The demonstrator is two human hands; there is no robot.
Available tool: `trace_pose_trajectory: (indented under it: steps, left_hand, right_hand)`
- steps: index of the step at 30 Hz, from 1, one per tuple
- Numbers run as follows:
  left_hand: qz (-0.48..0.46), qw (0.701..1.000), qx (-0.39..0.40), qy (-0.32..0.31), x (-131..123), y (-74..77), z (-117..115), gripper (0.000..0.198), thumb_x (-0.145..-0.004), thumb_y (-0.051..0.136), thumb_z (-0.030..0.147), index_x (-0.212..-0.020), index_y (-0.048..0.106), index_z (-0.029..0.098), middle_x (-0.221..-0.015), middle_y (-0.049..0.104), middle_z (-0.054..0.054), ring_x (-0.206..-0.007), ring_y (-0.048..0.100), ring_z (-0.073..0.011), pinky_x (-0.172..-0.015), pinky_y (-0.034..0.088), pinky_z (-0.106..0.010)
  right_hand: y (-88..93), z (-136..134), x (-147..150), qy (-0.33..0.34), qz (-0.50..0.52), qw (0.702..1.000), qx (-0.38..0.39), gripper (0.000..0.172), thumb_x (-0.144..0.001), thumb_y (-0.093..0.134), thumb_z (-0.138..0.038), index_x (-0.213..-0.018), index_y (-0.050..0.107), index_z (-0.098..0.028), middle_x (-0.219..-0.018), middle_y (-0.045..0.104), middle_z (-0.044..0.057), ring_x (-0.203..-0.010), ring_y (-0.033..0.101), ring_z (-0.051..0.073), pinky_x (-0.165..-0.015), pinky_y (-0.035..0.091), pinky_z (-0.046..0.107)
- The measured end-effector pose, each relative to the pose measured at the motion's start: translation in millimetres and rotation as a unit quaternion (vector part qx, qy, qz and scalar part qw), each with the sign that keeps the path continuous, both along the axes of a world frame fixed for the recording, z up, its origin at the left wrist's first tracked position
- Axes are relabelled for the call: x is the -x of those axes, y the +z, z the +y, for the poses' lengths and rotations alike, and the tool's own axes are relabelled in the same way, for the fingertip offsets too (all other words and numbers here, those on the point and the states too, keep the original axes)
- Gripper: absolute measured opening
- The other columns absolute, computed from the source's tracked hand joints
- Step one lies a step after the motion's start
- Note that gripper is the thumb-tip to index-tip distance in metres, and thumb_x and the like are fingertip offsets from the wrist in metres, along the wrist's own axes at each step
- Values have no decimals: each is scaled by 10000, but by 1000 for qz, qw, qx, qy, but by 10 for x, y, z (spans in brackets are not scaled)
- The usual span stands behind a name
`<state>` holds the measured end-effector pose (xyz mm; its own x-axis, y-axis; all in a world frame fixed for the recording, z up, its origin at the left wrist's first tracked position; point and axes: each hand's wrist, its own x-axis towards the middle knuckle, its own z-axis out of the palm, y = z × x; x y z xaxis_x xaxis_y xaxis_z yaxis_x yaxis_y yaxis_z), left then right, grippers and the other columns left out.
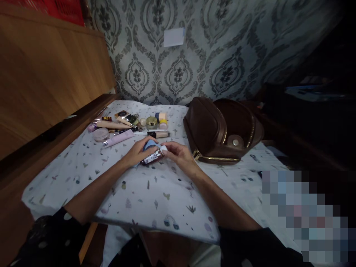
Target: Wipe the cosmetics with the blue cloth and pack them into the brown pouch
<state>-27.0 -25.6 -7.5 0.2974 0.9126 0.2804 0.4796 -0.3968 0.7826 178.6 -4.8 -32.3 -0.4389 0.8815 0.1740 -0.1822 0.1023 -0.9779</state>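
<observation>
Wallpaper (178, 76), grey damask, across the back; small white card (174, 37) against it, upper middle. Wooden panel (52, 63) along the left; red basket (66, 11) above its top edge, cut by the frame. White sheet (155, 202) across the foreground, printed with small plants, flamingos and rainbows; support beneath not clear. Brown bag (204, 124) on the sheet, right of centre: gold zip undone, mouth gaping, dark interior partly in view, one pale snap at the front.

Both arms in from the bottom edge, black sleeves (52, 237) with white dots. Left hand (138, 151): grip closed around dark bottle (152, 158) together with blue cloth (150, 144). Right hand (180, 155): grip narrow, thumb and fingertips at the bottle's white end (163, 148). Bottle position: between the hands, tilted, just above or on the sheet; cannot tell which. Contents or glass dark reddish, label silvery and patterned.

Beyond the hands, toward the left, loose cluster of cosmetics on the sheet. Noted: lavender tube (119, 138), lying aslant; round clear-topped container (101, 135) just beside it; gold-lidded jar (151, 122); yellow-banded jar (163, 124); black-capped beige tube (163, 134), nearest the bottle.
</observation>
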Motion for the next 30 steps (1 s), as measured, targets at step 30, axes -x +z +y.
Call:
trace_pose_trajectory:
  steps: [30]
  left_hand:
    - [110, 972, -117, 169, 220, 78, 133, 153, -831, 564, 333, -849, 617, 190, -813, 613, -23, -811, 579, -206, -793, 472, -342]
  right_hand:
    - [89, 3, -54, -44, -33, 996, -66, 389, -698, 787, -472, -970, 708, -207, -923, 712, 40, -867, 647, 193, -854, 512, 358]
